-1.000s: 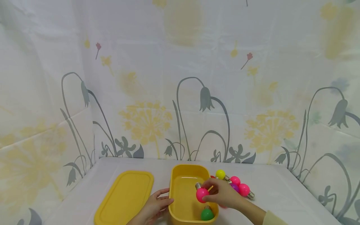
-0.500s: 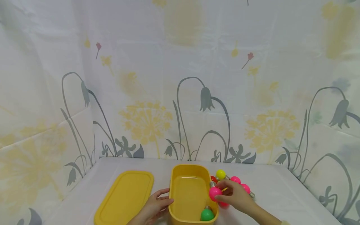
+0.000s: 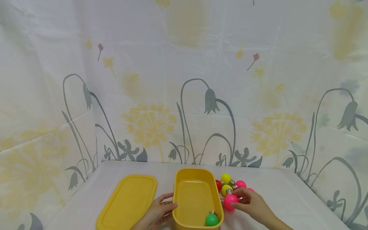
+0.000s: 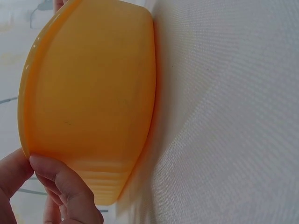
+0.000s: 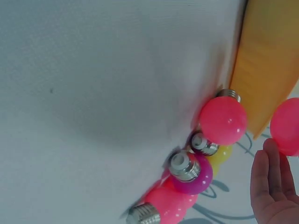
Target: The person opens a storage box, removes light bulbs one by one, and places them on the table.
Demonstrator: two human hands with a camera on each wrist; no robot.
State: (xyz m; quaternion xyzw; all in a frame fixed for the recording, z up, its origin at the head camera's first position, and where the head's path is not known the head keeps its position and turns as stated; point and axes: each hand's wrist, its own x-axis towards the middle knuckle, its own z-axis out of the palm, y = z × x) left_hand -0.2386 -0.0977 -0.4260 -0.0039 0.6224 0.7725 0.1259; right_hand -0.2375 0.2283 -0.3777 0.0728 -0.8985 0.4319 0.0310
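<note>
My left hand [image 3: 159, 209] pinches the left rim of a yellow plastic box [image 3: 188, 204]; the left wrist view shows thumb and finger on that rim. A green bulb [image 3: 211, 219] stands base up in the box's near right corner. To the right of the box, my right hand [image 3: 253, 204] pinches a pink light bulb [image 3: 231, 202] with its metal base pointing up. In the right wrist view the held pink bulb [image 5: 286, 126] is apart from another pink bulb [image 5: 223, 120] on the table, which lies against the box wall.
Beyond the right hand, several bulbs lie bunched: a red one [image 3: 218, 185], yellow ones [image 3: 225, 178] and pink ones [image 3: 241, 184]. A purple bulb [image 5: 196, 177] shows in the right wrist view. Left of the box lies a flat yellow lid [image 3: 126, 203]. A flowered curtain [image 3: 184, 80] hangs behind.
My right hand has carried the pink bulb rightward, from above the box, across its right wall, to over the bulbs beside it. The left hand and the box have stayed put.
</note>
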